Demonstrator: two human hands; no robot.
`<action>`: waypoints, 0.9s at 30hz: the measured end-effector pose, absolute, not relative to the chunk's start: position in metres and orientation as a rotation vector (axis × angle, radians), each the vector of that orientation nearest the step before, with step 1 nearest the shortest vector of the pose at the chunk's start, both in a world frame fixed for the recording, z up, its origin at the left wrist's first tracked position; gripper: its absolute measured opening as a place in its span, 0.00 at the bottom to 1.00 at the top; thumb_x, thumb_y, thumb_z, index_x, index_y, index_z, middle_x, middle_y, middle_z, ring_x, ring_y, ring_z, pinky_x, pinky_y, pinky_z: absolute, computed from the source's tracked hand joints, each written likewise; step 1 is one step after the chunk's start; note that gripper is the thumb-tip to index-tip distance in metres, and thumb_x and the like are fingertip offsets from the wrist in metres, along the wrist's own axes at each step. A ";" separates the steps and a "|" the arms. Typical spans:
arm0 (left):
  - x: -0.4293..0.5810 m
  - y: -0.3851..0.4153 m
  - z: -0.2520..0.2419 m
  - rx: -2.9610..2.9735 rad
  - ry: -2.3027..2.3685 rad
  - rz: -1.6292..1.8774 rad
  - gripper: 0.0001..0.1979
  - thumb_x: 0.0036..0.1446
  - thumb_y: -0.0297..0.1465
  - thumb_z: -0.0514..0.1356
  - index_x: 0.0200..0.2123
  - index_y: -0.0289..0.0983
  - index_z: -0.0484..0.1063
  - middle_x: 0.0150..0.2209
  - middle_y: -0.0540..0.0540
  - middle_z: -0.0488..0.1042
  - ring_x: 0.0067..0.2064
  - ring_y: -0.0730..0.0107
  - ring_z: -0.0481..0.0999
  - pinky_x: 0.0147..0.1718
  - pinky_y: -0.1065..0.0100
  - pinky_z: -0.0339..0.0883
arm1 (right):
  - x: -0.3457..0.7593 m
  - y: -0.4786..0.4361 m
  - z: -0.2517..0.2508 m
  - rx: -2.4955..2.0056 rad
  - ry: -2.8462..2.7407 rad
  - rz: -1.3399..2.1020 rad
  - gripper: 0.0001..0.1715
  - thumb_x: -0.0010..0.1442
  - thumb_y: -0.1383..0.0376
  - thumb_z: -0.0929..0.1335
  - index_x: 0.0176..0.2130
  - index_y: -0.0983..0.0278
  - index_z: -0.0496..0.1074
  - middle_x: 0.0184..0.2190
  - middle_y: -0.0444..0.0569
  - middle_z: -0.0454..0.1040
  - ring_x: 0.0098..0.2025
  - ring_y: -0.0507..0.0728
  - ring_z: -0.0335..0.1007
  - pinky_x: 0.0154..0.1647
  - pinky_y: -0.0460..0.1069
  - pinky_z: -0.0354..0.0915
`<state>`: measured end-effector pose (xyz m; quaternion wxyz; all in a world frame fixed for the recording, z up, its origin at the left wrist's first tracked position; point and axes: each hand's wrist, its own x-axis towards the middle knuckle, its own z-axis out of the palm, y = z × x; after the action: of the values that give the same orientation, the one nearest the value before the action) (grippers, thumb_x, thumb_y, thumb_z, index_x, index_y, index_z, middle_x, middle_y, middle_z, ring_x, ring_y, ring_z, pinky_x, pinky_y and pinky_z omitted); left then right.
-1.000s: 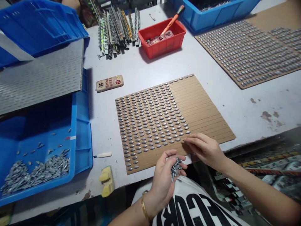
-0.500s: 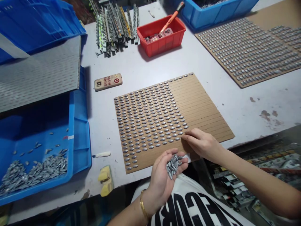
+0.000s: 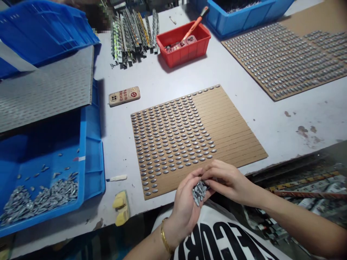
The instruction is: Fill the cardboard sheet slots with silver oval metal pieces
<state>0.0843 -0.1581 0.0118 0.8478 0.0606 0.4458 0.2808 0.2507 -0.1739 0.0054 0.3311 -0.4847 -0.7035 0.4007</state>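
Note:
My left hand (image 3: 187, 202) is palm up and cupped around a pile of small grey pointed metal pieces (image 3: 200, 191), at the near edge of a brown cardboard sheet (image 3: 230, 126). Over that pile my right hand (image 3: 223, 180) is bent, its thumb and fingertips closed at the pieces; what they pinch is too small to make out. Rows of the same grey pieces (image 3: 168, 133) cover the sheet's left part and run along its top edge. Lines cross the bare brown part on the right.
Left stands a blue bin (image 3: 92, 155) of loose pieces, a grey perforated sheet (image 3: 54, 86) above it. Yellow sponges (image 3: 121, 208), a marked beige block (image 3: 124, 96), a red tray (image 3: 187, 54), metal strips (image 3: 132, 34), another blue bin (image 3: 244, 20) and a second filled sheet (image 3: 287, 61) surround the board.
My right hand has moved from the lower row on the cardboard down and left to the pieces in my left palm. One more piece lies at that row's right end.

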 end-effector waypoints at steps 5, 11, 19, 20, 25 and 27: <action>0.080 -0.155 0.011 0.093 1.015 0.534 0.10 0.57 0.32 0.57 0.39 0.32 0.71 0.32 0.42 0.75 0.30 0.68 0.76 0.28 0.70 0.69 | 0.271 -0.185 0.001 -1.456 -1.527 1.031 0.08 0.63 0.65 0.64 0.43 0.60 0.71 0.35 0.48 0.76 0.36 0.53 0.73 0.37 0.47 0.69; 0.078 -0.150 0.016 0.031 1.072 0.552 0.10 0.58 0.35 0.56 0.37 0.33 0.68 0.27 0.46 0.71 0.24 0.74 0.70 0.17 0.76 0.57 | 0.304 -0.173 -0.016 -1.550 -1.744 0.727 0.11 0.64 0.65 0.62 0.45 0.60 0.71 0.40 0.51 0.75 0.42 0.56 0.71 0.42 0.51 0.68; 0.081 -0.154 0.020 0.170 1.044 0.531 0.09 0.58 0.32 0.56 0.41 0.35 0.65 0.28 0.46 0.71 0.25 0.73 0.70 0.20 0.74 0.58 | 0.311 -0.154 -0.025 -1.518 -2.062 0.595 0.12 0.66 0.66 0.60 0.43 0.61 0.71 0.35 0.51 0.72 0.38 0.56 0.69 0.38 0.50 0.66; 0.081 -0.155 0.019 0.181 1.036 0.520 0.09 0.58 0.32 0.56 0.41 0.35 0.65 0.28 0.46 0.71 0.24 0.73 0.69 0.19 0.74 0.57 | 0.311 -0.152 -0.025 -1.526 -2.080 0.589 0.12 0.66 0.66 0.60 0.43 0.61 0.72 0.35 0.51 0.72 0.37 0.55 0.68 0.38 0.49 0.66; 0.079 -0.156 0.014 0.214 0.999 0.492 0.11 0.58 0.35 0.59 0.41 0.34 0.66 0.29 0.49 0.68 0.24 0.78 0.67 0.19 0.77 0.54 | 0.314 -0.150 -0.028 -1.581 -2.192 0.494 0.14 0.66 0.65 0.59 0.41 0.62 0.73 0.33 0.50 0.70 0.34 0.54 0.67 0.34 0.48 0.65; 0.078 -0.155 0.013 0.218 1.005 0.498 0.13 0.56 0.35 0.61 0.42 0.34 0.68 0.29 0.50 0.67 0.25 0.80 0.66 0.19 0.77 0.52 | 0.315 -0.152 -0.030 -1.572 -2.219 0.456 0.14 0.67 0.66 0.59 0.42 0.62 0.72 0.33 0.51 0.70 0.35 0.54 0.66 0.35 0.48 0.64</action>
<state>0.0777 -0.1552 0.0125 0.8412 0.1032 0.4756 0.2357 0.3147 -0.1522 -0.0304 0.1906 -0.5597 -0.7900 0.1625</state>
